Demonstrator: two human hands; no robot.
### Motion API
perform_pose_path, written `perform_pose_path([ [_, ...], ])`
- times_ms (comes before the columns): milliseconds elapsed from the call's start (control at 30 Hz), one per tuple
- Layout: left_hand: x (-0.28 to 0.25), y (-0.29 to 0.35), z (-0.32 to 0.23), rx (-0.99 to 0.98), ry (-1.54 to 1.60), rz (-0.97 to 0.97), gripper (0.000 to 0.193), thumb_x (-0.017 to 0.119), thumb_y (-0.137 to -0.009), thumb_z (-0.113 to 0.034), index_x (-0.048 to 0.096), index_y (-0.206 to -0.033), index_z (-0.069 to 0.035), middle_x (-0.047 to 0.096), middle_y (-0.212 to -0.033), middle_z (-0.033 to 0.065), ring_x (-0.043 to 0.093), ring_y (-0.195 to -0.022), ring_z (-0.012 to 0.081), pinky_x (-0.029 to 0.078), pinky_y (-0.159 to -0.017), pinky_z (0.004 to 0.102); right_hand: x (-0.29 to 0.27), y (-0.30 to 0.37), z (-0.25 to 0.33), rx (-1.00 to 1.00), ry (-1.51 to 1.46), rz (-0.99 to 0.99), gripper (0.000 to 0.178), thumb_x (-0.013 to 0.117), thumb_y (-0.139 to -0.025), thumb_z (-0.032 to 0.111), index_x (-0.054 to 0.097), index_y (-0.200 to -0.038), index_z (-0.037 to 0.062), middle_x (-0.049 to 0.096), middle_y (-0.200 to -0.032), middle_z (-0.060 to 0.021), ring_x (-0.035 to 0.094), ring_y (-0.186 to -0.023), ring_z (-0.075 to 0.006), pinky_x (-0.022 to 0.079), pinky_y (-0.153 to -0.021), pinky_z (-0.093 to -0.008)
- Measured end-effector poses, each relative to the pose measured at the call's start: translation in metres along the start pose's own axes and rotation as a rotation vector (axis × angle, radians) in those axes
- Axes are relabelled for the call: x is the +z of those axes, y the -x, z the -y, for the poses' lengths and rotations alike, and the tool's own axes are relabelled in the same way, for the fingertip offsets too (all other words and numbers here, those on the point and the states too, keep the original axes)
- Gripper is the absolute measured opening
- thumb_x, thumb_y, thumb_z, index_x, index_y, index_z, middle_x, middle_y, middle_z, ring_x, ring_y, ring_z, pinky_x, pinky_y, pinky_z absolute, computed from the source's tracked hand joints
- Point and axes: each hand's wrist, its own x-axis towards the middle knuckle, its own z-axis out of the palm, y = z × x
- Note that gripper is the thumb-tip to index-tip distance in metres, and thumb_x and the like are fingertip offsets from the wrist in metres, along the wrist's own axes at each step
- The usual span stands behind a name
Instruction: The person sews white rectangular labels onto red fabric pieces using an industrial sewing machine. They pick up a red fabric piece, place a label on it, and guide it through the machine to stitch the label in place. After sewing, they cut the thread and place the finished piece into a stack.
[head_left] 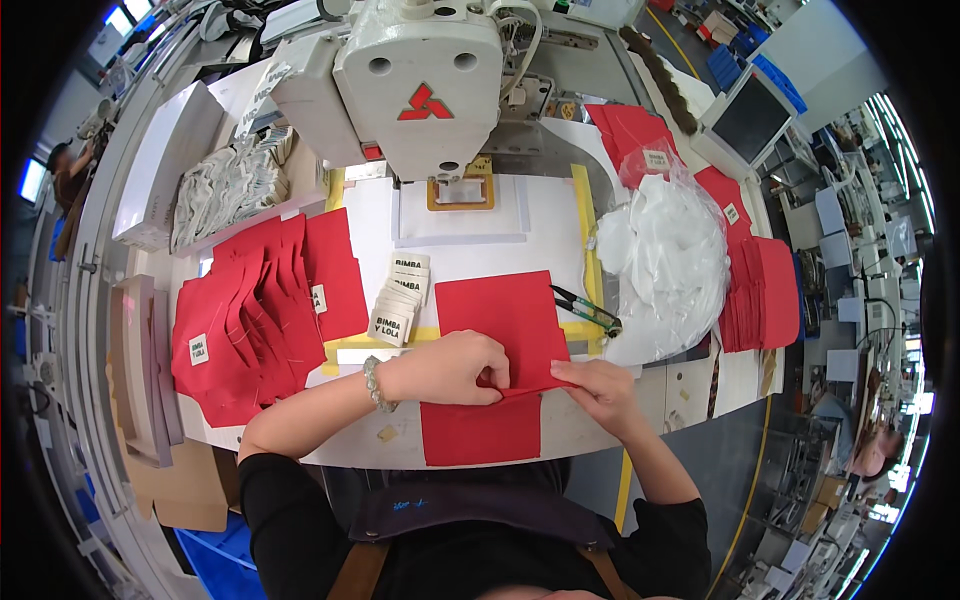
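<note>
A red fabric piece [495,310] lies on the white work table in front of me, its near part hanging toward the table's front edge. Across its middle runs a raised fold. My left hand [455,368], with a beaded bracelet at the wrist, pinches this fold with curled fingers. At the fold's right end, my right hand [600,393] grips the cloth between thumb and fingers. Just left of the fabric sits a small overlapping stack of cream labels [395,310] with dark print. Thread snips [585,310] with dark green handles rest close to its right edge.
Ahead stands a white sewing machine [420,90] with a brass-coloured clamp frame [461,193]. Red fabric pieces [250,310] are piled at left, beside a box of bundled labels [235,185]. On the right are a plastic bag of white pieces [665,260] and more red pieces [765,295].
</note>
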Motion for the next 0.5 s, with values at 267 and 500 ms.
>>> perform_pose_path([
  [267, -0.011, 0.014, -0.032, 0.285, -0.653, -0.376, 0.012, 0.068, -0.076, -0.007, 0.066, -0.087, -0.005, 0.065, -0.082, 0.0068, 0.062, -0.069, 0.0186, 0.048, -0.062, 0.0311, -0.034, -0.002, -0.001, 0.469, -0.618, 0.036, 0.050, 0.044, -0.098, 0.044, 0.057, -0.134, 0.0113, 0.067, -0.079, -0.0120, 0.063, -0.064, -0.0193, 0.049, -0.059, -0.0254],
  [500, 0.007, 0.016, -0.027, 0.706, -1.043, -0.395, 0.023, 0.067, -0.070, -0.011, 0.067, -0.092, -0.003, 0.060, -0.079, 0.0019, 0.057, -0.069, 0.0102, 0.044, -0.058, 0.0233, -0.037, -0.054, 0.014, 0.976, -1.121, 0.376, 0.063, 0.025, -0.105, 0.052, 0.044, -0.144, 0.0065, 0.070, -0.098, -0.0127, 0.069, -0.074, -0.0169, 0.053, -0.062, -0.0241],
])
